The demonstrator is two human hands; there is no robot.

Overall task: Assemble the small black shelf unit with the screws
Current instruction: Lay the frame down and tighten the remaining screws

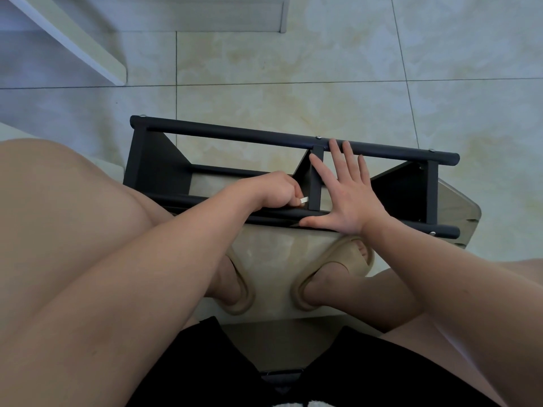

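The small black shelf unit lies on the tiled floor in front of my feet, with round rails running left to right and upright panels between them. Silver screw heads show on the far rail. My left hand is curled around a small silver tool whose tip sits against the middle panel near the front rail. My right hand lies flat with fingers spread across the middle panel and the rails, thumb on the front rail.
My bare knees frame the view left and right, and my feet in tan slippers stand just behind the shelf. A white board leans at the top left. Pale floor tiles stretch beyond the shelf.
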